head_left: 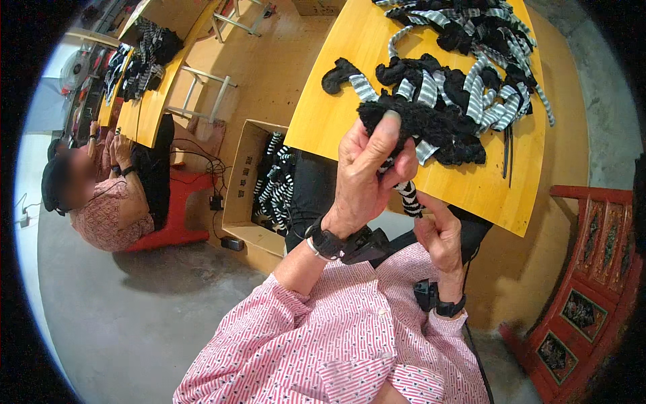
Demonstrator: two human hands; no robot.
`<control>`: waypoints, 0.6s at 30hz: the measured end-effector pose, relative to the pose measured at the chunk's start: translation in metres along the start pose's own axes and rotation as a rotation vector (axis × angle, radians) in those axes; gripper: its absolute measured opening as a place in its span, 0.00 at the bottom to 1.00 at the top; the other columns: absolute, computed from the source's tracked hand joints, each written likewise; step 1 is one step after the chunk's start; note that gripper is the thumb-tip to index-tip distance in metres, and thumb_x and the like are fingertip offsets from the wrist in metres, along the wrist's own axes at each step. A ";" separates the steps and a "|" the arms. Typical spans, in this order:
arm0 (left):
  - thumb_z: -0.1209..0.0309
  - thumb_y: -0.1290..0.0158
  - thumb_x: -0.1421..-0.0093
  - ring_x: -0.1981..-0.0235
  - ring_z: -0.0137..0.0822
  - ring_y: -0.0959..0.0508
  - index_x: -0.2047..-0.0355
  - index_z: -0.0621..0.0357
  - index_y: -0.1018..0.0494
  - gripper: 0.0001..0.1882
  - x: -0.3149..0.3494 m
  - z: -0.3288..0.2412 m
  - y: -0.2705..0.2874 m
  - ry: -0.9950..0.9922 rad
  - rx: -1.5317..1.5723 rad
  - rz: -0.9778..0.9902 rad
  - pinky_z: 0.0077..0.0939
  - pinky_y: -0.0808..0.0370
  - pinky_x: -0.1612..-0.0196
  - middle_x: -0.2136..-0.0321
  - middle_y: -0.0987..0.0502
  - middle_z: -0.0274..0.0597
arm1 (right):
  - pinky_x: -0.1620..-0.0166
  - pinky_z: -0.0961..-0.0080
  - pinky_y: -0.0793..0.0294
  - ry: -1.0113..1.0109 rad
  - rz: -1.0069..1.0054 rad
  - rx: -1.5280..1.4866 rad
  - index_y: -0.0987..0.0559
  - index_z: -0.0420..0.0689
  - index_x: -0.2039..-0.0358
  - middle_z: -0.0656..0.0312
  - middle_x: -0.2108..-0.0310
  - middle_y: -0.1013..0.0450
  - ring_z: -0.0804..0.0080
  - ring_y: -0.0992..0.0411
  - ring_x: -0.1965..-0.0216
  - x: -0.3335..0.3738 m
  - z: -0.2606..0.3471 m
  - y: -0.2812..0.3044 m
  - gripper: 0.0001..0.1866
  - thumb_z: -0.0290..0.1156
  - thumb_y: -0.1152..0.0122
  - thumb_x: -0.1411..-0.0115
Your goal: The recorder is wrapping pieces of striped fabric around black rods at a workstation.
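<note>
Head view: I see the yellow table (315,120), roomy left of the grey-and-black knitted pile (494,101). A carton (237,192) sits by the table's left corner. By the near edge, the left hand (367,165) clamps a striped knitted piece (408,195); the right hand (441,239) meets its lower end, pinching or not I cannot tell.

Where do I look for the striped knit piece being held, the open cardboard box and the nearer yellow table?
Striped knit piece (408,195): head view, on its banded part.
Open cardboard box (235,195): head view, on its left wall.
Nearer yellow table (323,121): head view, on bare tabletop.
</note>
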State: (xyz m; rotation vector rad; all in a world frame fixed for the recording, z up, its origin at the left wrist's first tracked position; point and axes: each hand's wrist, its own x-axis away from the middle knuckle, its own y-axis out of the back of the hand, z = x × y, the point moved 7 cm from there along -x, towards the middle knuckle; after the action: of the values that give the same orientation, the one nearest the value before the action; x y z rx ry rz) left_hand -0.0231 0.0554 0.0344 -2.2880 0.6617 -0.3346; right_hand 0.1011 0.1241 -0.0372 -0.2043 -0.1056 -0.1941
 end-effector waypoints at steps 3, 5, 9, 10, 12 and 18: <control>0.63 0.60 0.39 0.91 0.22 0.48 0.74 0.62 0.38 0.13 0.004 -0.001 -0.005 0.031 -0.044 0.095 0.17 0.50 0.84 0.90 0.42 0.30 | 0.83 0.90 0.53 0.057 0.010 -0.016 0.35 0.39 0.50 0.74 0.88 0.46 0.89 0.51 0.87 0.000 0.005 0.001 0.19 0.23 0.55 0.44; 0.65 0.59 0.40 0.90 0.22 0.46 0.73 0.61 0.37 0.12 0.006 -0.001 -0.002 0.044 -0.022 0.132 0.18 0.50 0.84 0.90 0.42 0.30 | 0.81 0.91 0.51 0.060 0.027 -0.027 0.33 0.40 0.51 0.74 0.87 0.46 0.89 0.50 0.85 -0.001 0.007 0.003 0.21 0.16 0.57 0.47; 0.69 0.55 0.41 0.87 0.18 0.45 0.73 0.58 0.39 0.08 0.010 0.000 -0.009 0.072 0.078 0.203 0.13 0.49 0.84 0.84 0.40 0.28 | 0.81 0.90 0.50 0.076 0.061 -0.095 0.33 0.38 0.54 0.73 0.86 0.44 0.89 0.49 0.85 -0.001 0.004 0.000 0.17 0.18 0.56 0.46; 0.69 0.54 0.41 0.87 0.18 0.45 0.74 0.58 0.39 0.08 0.010 0.001 -0.008 0.084 0.059 0.179 0.13 0.50 0.84 0.85 0.41 0.27 | 0.81 0.91 0.50 0.097 0.053 -0.126 0.33 0.38 0.55 0.73 0.86 0.44 0.89 0.48 0.85 -0.002 0.004 -0.001 0.16 0.18 0.56 0.45; 0.69 0.55 0.41 0.87 0.18 0.45 0.74 0.57 0.39 0.08 0.012 0.001 -0.009 0.094 0.074 0.209 0.14 0.50 0.84 0.85 0.41 0.27 | 0.81 0.91 0.49 0.106 0.034 -0.149 0.33 0.37 0.56 0.73 0.87 0.43 0.89 0.48 0.85 -0.002 0.003 -0.004 0.15 0.18 0.55 0.45; 0.68 0.56 0.41 0.87 0.18 0.46 0.74 0.58 0.39 0.09 0.010 0.004 -0.006 0.079 0.114 0.235 0.14 0.50 0.85 0.87 0.42 0.27 | 0.81 0.91 0.48 0.100 -0.034 -0.159 0.33 0.37 0.57 0.72 0.86 0.42 0.89 0.46 0.85 -0.003 0.007 -0.011 0.13 0.20 0.55 0.44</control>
State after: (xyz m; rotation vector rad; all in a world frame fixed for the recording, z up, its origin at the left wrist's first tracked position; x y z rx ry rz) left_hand -0.0110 0.0560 0.0362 -2.0722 0.9184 -0.3422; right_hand 0.0950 0.1151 -0.0288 -0.3505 0.0061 -0.2468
